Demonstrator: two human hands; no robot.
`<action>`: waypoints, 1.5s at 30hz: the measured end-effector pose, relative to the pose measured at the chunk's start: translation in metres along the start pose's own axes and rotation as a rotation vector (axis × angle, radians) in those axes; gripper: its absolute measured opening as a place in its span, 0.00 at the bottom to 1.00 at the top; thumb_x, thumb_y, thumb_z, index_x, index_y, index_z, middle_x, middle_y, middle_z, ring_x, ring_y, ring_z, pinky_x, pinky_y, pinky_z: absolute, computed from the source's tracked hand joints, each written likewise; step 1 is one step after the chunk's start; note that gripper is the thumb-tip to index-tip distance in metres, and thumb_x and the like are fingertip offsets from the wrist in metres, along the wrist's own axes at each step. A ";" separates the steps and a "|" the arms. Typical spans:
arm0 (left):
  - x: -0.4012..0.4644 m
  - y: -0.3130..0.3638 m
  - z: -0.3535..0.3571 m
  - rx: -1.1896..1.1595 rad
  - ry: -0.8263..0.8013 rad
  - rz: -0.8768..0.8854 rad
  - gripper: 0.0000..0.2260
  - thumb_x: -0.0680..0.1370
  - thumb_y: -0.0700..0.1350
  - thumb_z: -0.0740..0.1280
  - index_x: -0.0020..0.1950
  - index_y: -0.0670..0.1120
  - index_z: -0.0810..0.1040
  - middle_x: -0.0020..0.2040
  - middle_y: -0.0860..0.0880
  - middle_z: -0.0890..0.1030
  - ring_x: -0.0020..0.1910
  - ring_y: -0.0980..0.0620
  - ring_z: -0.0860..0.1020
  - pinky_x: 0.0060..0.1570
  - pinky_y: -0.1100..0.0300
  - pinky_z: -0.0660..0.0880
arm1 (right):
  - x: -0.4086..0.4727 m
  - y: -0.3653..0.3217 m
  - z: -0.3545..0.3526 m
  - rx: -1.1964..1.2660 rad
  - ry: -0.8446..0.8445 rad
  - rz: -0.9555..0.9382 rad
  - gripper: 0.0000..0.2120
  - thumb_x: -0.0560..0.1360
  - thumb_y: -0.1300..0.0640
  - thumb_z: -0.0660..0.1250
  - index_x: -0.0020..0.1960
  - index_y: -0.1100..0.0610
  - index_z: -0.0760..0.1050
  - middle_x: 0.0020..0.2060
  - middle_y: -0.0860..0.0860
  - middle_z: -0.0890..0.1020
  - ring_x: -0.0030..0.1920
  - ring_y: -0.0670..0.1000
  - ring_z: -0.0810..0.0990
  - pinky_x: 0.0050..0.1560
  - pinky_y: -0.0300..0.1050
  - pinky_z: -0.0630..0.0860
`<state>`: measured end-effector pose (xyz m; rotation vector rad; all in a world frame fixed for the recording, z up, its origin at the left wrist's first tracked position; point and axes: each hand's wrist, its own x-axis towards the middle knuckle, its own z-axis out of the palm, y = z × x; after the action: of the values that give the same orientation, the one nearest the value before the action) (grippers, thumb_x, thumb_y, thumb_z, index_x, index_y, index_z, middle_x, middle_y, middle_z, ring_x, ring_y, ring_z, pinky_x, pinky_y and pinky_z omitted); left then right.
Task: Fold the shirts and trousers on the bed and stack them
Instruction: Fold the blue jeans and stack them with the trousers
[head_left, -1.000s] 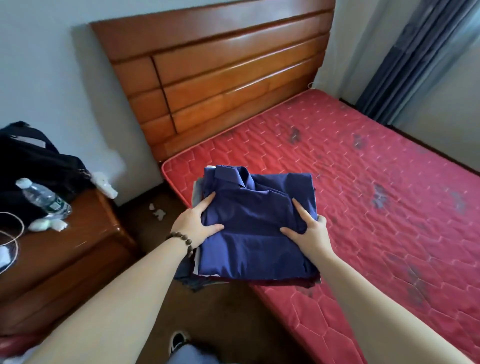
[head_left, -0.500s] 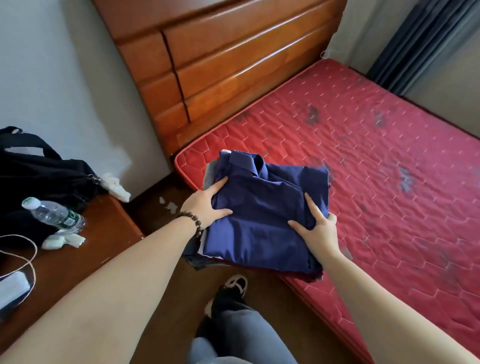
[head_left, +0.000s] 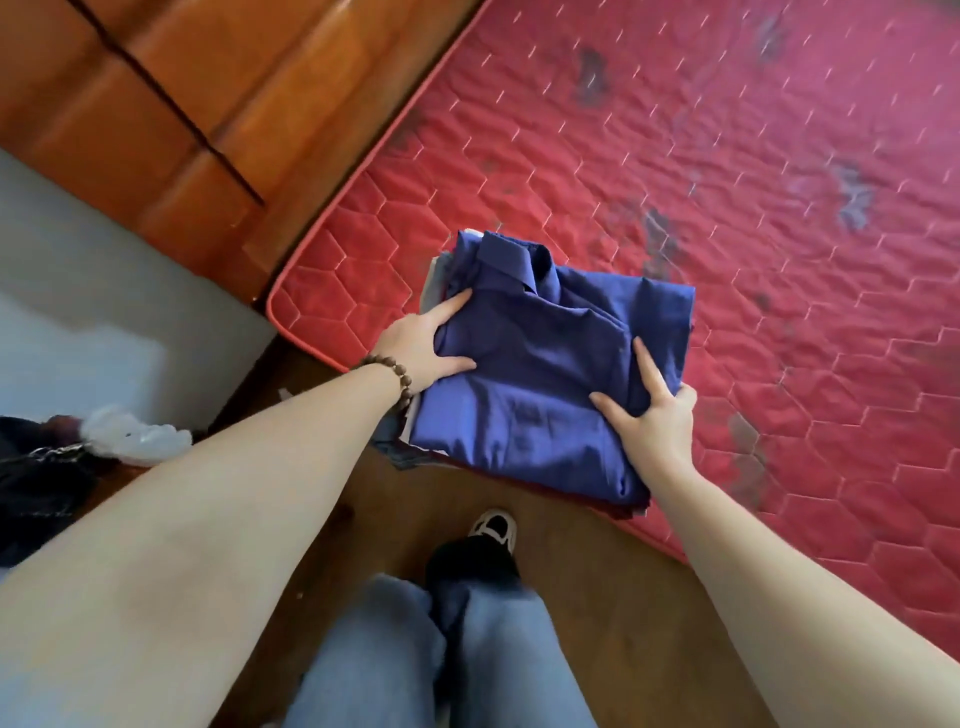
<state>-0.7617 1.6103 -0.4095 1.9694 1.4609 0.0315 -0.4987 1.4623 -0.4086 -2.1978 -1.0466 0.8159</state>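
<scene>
- Two hands clasp a stack of folded clothes from opposite sides: the left hand (head_left: 421, 343) grasps its 9 o'clock edge, thumb and forefinger spread on top, and the right hand (head_left: 652, 415) grasps the 4 o'clock corner, thumb and forefinger on top, the other fingers out of sight, probably curled beneath.
- Topmost on the stack is a folded blue shirt (head_left: 540, 374), its collar pointing to 11 o'clock; paler and darker layers show under its 9 and 6 o'clock edges.
- Sitting at the near corner of the bed (head_left: 779, 260), the stack overhangs the mattress edge toward 6 o'clock; whether it rests on the bed or is raised, I cannot tell.
- Folding looks finished, as no loose garment shows on the mattress; the step in hand seems to be squaring or shifting the finished pile.
- Next, I judge, both grips must press evenly and move together, or the lower layers may slide out on the overhanging side.
- Around it: a red quilted mattress with dark marks, a wooden headboard (head_left: 182, 104) at 10 o'clock, wooden floor at 6 o'clock, and the person's jeans and one shoe (head_left: 493, 525).
- At 8 o'clock lie a dark bag (head_left: 36, 483) and crumpled white plastic (head_left: 130, 436).
</scene>
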 end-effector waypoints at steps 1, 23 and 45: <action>0.013 -0.005 0.003 0.013 -0.008 0.011 0.40 0.70 0.57 0.74 0.75 0.66 0.55 0.60 0.40 0.79 0.56 0.37 0.76 0.50 0.54 0.71 | 0.007 0.002 0.008 0.005 0.014 0.010 0.37 0.67 0.42 0.75 0.70 0.28 0.59 0.58 0.50 0.62 0.52 0.47 0.68 0.60 0.39 0.63; 0.181 -0.108 0.084 0.138 -0.274 -0.013 0.39 0.68 0.72 0.64 0.72 0.74 0.43 0.71 0.33 0.61 0.70 0.33 0.64 0.69 0.45 0.63 | 0.122 0.063 0.137 -0.138 -0.117 0.331 0.34 0.70 0.33 0.66 0.71 0.26 0.51 0.76 0.62 0.52 0.74 0.61 0.59 0.73 0.53 0.58; 0.161 -0.073 0.149 0.512 -0.108 0.416 0.28 0.79 0.64 0.50 0.78 0.60 0.49 0.80 0.51 0.43 0.76 0.36 0.38 0.73 0.43 0.37 | 0.106 0.064 0.176 -0.816 -0.143 -0.164 0.29 0.79 0.37 0.47 0.78 0.43 0.48 0.78 0.47 0.46 0.77 0.47 0.42 0.74 0.64 0.37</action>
<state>-0.7040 1.6840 -0.6207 2.6165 1.0322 -0.2873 -0.5418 1.5545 -0.5990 -2.6608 -1.8494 0.5185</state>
